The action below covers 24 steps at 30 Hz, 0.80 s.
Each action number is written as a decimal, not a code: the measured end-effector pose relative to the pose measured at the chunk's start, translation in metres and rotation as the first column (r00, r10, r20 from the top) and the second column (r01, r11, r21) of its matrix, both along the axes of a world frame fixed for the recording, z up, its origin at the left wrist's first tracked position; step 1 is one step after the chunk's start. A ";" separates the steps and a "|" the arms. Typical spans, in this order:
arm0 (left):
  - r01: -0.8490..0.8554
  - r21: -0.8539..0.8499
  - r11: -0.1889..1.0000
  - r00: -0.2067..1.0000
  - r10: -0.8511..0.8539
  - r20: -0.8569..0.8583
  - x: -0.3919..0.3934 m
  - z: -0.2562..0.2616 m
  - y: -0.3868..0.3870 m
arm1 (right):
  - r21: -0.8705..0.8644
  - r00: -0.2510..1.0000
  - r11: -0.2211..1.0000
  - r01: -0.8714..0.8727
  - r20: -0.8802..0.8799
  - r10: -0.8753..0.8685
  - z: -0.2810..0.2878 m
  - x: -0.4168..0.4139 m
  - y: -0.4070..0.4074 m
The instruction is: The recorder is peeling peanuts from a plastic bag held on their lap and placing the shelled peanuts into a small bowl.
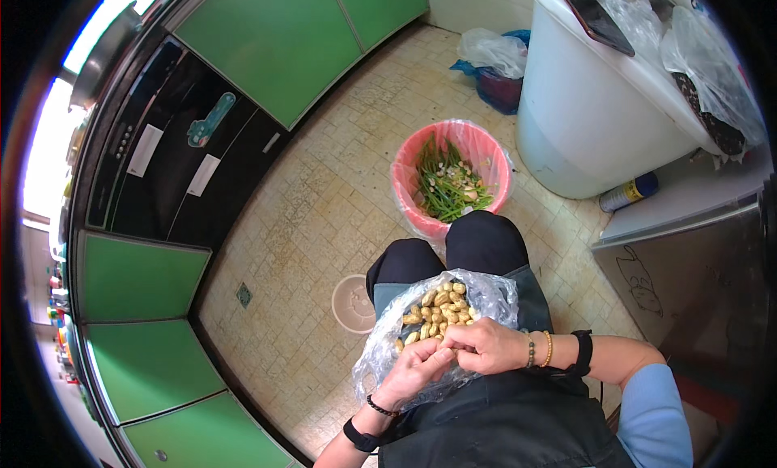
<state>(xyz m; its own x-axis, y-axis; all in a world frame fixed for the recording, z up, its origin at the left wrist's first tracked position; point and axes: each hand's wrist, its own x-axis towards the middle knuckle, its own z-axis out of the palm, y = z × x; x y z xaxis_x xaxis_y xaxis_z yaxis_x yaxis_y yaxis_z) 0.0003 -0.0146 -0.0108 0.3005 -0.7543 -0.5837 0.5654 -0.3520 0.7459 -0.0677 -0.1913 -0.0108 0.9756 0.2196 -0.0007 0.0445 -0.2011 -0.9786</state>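
An opened clear plastic bag (376,362) lies across my lap, with several unshelled peanuts (449,310) heaped in it. Over its near side my left hand (419,368) and my right hand (488,346) meet, thumbs and fingertips pressed together. They pinch what looks like a peanut, mostly covered by the fingers. Just beyond my knees stands a pink bin (407,195) with a clear liner, holding green stalks (446,195) and pale scraps that look like shells.
A beige plastic basin (349,304) sits on the tiled floor left of my legs. To the right stand a large white tub (576,116) with a smartphone (595,19) on top, and a spray can (628,192). Green cabinets (145,277) line the left. Tied plastic bags (495,61) rest beyond the bin.
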 end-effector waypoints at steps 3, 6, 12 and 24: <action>-0.112 0.090 0.990 0.993 0.116 -0.033 0.001 -0.001 -0.006 | 0.005 0.996 0.998 0.063 -0.060 -0.062 -0.004 -0.002 0.005; -0.223 0.155 0.963 0.971 0.205 0.124 0.001 -0.001 -0.011 | -0.087 0.976 0.972 0.216 0.015 -0.216 -0.005 -0.002 0.012; -0.138 0.083 0.987 0.910 0.093 0.404 -0.003 -0.004 -0.011 | -0.230 0.971 0.948 0.218 0.152 -0.186 -0.007 -0.001 0.012; -0.037 0.102 0.994 0.963 0.007 0.271 -0.006 0.000 -0.007 | -0.131 0.991 0.989 0.069 0.126 -0.052 -0.011 -0.006 0.007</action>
<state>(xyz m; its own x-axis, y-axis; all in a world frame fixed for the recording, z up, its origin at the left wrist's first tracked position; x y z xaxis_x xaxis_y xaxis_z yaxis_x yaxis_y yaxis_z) -0.0053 -0.0213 -0.0105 0.4734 -0.6844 -0.5545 0.3570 -0.4265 0.8311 -0.0741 -0.1845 -0.0213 0.9816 0.1660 0.0938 0.1458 -0.3365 -0.9303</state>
